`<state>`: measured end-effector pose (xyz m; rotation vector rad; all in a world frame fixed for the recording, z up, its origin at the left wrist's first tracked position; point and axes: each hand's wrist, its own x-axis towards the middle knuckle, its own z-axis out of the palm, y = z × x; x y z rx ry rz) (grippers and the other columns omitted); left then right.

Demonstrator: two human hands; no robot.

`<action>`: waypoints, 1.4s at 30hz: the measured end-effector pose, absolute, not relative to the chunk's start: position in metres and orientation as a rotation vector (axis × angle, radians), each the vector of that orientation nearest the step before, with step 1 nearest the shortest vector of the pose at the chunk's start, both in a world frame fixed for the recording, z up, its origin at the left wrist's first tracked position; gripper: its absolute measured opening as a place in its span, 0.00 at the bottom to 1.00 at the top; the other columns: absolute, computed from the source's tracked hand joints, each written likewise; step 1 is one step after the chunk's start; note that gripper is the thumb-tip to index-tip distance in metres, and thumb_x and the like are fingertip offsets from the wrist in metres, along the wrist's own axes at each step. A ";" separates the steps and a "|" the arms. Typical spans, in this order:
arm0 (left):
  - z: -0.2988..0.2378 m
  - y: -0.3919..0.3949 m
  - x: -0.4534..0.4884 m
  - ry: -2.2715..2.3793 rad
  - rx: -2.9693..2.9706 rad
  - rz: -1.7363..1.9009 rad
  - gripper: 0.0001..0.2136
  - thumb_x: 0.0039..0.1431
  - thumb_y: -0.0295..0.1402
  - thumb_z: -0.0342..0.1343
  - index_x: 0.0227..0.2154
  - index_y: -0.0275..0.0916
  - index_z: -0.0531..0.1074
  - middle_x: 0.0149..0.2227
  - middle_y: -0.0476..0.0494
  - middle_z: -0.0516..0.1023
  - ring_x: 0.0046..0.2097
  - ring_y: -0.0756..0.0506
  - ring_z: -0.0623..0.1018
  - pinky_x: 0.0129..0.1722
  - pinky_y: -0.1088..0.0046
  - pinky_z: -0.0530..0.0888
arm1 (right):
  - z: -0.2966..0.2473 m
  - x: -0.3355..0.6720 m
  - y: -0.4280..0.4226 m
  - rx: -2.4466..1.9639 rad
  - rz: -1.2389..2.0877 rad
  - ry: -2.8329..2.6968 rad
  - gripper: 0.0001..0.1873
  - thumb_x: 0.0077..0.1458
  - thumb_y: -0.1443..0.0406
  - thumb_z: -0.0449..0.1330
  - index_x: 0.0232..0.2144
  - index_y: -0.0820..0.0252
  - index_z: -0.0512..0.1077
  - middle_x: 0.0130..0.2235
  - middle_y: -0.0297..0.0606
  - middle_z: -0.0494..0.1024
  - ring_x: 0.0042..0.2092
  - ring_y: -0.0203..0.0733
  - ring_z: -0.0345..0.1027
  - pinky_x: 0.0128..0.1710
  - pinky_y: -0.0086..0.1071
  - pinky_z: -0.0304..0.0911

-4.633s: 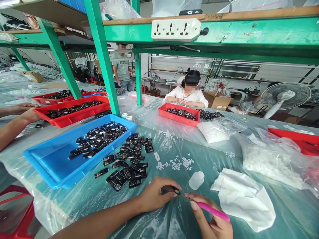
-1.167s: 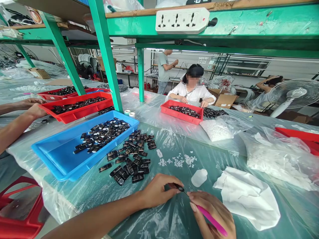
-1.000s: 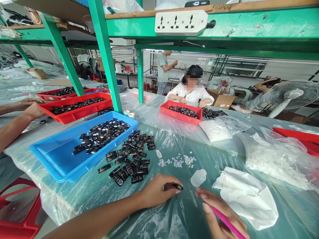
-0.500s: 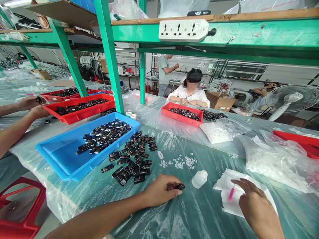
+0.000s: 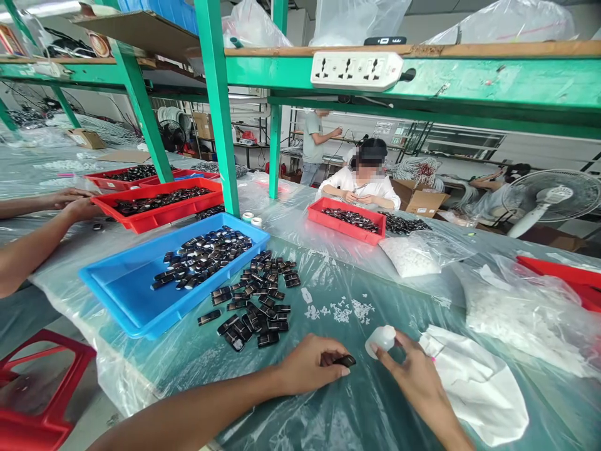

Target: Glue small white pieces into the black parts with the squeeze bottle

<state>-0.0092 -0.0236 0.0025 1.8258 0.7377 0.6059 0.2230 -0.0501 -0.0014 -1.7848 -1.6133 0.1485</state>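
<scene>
My left hand (image 5: 312, 366) is closed around a small black plastic piece (image 5: 345, 361), whose end sticks out past the fingertips. Thumb and fingers of my right hand (image 5: 413, 369) are wrapped about a small translucent white bottle (image 5: 382, 340) on the table. Just behind those fingers lies a crumpled white cloth or paper (image 5: 479, 382); a speck of pink shows at its edge, mostly hidden by the hand. Beyond my left hand is a loose pile of similar black pieces (image 5: 256, 313). Tiny white parts (image 5: 342, 310) are scattered past the bottle.
A blue tray (image 5: 113, 282) of black pieces stands at left, near a red tray (image 5: 162, 210) and another person's arms (image 5: 42, 232). Across the table a person sits behind a red tray (image 5: 347, 220). Bags of white parts (image 5: 521, 319) lie right. A green shelf post (image 5: 218, 113) rises ahead.
My right hand has moved left from above the white cloth and taken hold of the bottle. The pink object is now almost hidden. My left hand keeps the black piece.
</scene>
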 end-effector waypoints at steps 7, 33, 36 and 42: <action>0.000 -0.024 -0.011 0.712 1.863 0.589 0.14 0.56 0.39 0.54 0.41 0.37 0.75 0.37 0.42 0.79 0.36 0.45 0.77 0.33 0.75 0.72 | -0.005 0.250 -0.044 -2.184 -0.008 -1.620 0.29 0.50 0.46 0.52 0.47 0.58 0.69 0.44 0.48 0.75 0.47 0.59 0.66 0.42 0.51 0.59; -0.011 -0.023 -0.007 0.643 1.956 0.584 0.15 0.54 0.35 0.56 0.44 0.39 0.74 0.38 0.43 0.79 0.37 0.44 0.79 0.36 0.75 0.73 | 0.012 0.112 0.036 -1.492 0.364 -2.192 0.08 0.55 0.67 0.55 0.33 0.60 0.75 0.31 0.38 0.75 0.39 0.41 0.67 0.42 0.38 0.60; -0.009 -0.023 -0.007 0.658 1.856 0.586 0.15 0.54 0.37 0.57 0.43 0.38 0.75 0.36 0.43 0.79 0.36 0.45 0.78 0.35 0.75 0.73 | 0.015 0.122 0.030 -1.447 0.389 -2.080 0.15 0.57 0.68 0.49 0.40 0.58 0.75 0.37 0.42 0.75 0.43 0.44 0.66 0.45 0.38 0.59; -0.007 -0.019 -0.004 0.636 1.435 0.671 0.21 0.47 0.47 0.61 0.37 0.32 0.75 0.29 0.41 0.77 0.28 0.49 0.75 0.32 0.73 0.73 | 0.018 0.155 -0.004 -1.388 0.520 -1.786 0.18 0.60 0.58 0.48 0.42 0.60 0.73 0.43 0.43 0.76 0.42 0.42 0.70 0.40 0.35 0.66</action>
